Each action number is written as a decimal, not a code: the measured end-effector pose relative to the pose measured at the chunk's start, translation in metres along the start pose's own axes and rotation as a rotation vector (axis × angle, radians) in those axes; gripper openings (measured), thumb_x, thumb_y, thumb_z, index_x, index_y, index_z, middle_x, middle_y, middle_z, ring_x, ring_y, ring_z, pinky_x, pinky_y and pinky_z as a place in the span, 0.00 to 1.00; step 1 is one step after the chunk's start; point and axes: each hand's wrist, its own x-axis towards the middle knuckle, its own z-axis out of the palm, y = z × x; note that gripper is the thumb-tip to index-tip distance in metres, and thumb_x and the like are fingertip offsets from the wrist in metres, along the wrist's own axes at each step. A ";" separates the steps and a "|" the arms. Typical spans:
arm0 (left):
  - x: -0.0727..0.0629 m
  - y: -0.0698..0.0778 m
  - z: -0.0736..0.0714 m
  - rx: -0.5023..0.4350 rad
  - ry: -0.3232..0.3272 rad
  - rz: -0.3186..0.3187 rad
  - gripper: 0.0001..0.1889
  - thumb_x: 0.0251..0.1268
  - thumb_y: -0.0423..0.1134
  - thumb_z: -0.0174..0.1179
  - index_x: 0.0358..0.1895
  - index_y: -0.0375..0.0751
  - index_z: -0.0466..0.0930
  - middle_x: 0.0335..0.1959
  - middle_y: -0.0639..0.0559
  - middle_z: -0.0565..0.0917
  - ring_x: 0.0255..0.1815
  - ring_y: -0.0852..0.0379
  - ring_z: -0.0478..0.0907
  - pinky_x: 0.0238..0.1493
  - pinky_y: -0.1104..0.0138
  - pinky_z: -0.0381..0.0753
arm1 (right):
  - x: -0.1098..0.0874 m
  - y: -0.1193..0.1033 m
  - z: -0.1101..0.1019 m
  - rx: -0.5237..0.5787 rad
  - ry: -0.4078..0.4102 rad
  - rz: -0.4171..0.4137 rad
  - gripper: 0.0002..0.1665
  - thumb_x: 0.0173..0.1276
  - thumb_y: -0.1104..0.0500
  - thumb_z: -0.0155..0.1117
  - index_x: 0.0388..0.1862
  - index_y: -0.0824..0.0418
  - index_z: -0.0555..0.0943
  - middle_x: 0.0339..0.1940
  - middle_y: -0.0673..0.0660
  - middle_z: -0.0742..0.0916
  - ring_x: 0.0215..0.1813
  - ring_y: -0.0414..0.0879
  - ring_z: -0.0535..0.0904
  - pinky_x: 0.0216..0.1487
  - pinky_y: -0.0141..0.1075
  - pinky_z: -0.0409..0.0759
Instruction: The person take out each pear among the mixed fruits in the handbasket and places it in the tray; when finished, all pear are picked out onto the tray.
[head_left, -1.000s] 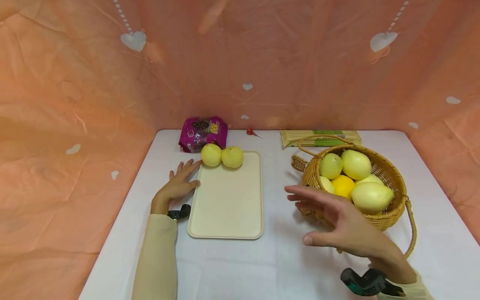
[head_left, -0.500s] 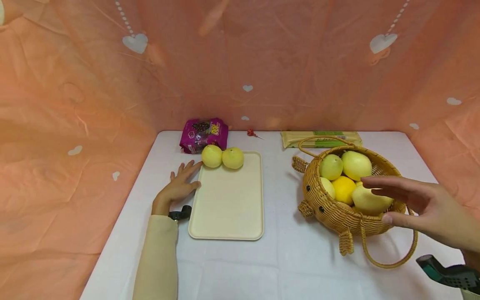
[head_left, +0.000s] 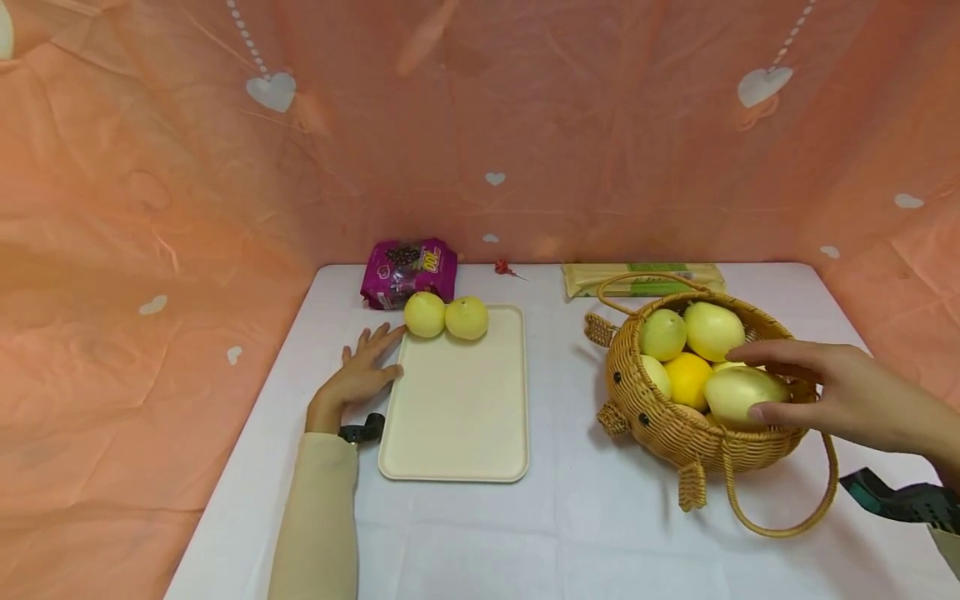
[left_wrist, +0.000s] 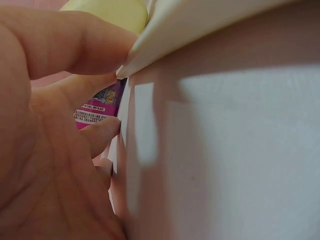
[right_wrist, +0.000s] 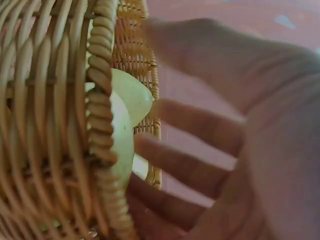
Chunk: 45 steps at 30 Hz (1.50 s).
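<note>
My left hand [head_left: 358, 377] lies on the white tablecloth, its thumb at the left rim of a cream rectangular tray [head_left: 457, 408]. Its index fingertip comes up to one of two round yellow-green fruits [head_left: 424, 315] at the tray's far left corner. In the left wrist view the thumb [left_wrist: 85, 42] touches the tray's edge. My right hand [head_left: 847, 392] reaches over the right rim of a wicker basket [head_left: 675, 429], fingers and thumb spread on either side of a pale yellow oval fruit [head_left: 742, 393]. The right wrist view shows these fingers [right_wrist: 185, 165] fairly straight, entering the basket beside the fruit.
Several other pale fruits and a deeper yellow one [head_left: 688, 380] sit in the basket, whose looped handle [head_left: 783, 532] hangs at the front. Along the back lie a purple snack bag [head_left: 397, 271], a red lollipop [head_left: 502, 267] and a long yellow-green packet [head_left: 592, 279].
My right hand has moved right, from in front of the basket's left side to its right rim, and then in around the oval fruit. The left hand has stayed at the tray.
</note>
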 end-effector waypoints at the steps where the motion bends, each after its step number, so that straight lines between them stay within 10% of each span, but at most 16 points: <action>1: 0.000 0.000 0.000 -0.002 0.000 0.000 0.39 0.79 0.38 0.56 0.90 0.48 0.55 0.93 0.34 0.42 0.92 0.30 0.22 0.82 0.29 0.14 | 0.002 -0.001 0.000 -0.049 -0.021 -0.002 0.37 0.56 0.50 0.91 0.66 0.42 0.87 0.59 0.43 0.91 0.53 0.22 0.77 0.46 0.19 0.76; 15: -0.003 0.002 -0.001 -0.020 -0.002 -0.008 0.40 0.79 0.38 0.56 0.90 0.49 0.54 0.93 0.35 0.41 0.92 0.31 0.21 0.82 0.31 0.13 | 0.027 -0.022 0.010 -0.255 -0.249 -0.052 0.39 0.61 0.48 0.86 0.66 0.66 0.85 0.59 0.64 0.91 0.59 0.65 0.87 0.59 0.65 0.85; 32: -0.002 0.000 0.000 0.005 0.001 0.002 0.39 0.79 0.38 0.56 0.90 0.49 0.54 0.93 0.35 0.42 0.92 0.30 0.23 0.82 0.30 0.13 | 0.027 -0.022 0.013 -0.202 -0.171 -0.064 0.37 0.60 0.42 0.87 0.63 0.57 0.86 0.53 0.48 0.91 0.48 0.40 0.82 0.48 0.37 0.84; 38: -0.003 0.002 0.000 0.000 0.002 -0.004 0.40 0.79 0.38 0.56 0.90 0.49 0.55 0.93 0.35 0.42 0.92 0.30 0.23 0.82 0.29 0.13 | 0.013 -0.023 0.010 -0.172 0.020 -0.056 0.44 0.56 0.45 0.91 0.70 0.53 0.83 0.59 0.59 0.90 0.50 0.51 0.86 0.46 0.27 0.79; 45: -0.002 -0.001 0.001 -0.027 0.004 0.018 0.40 0.78 0.37 0.56 0.90 0.47 0.54 0.93 0.34 0.41 0.91 0.30 0.21 0.82 0.30 0.12 | -0.003 -0.029 0.005 -0.080 0.244 -0.009 0.53 0.41 0.49 0.98 0.70 0.50 0.83 0.62 0.53 0.91 0.47 0.27 0.77 0.41 0.13 0.67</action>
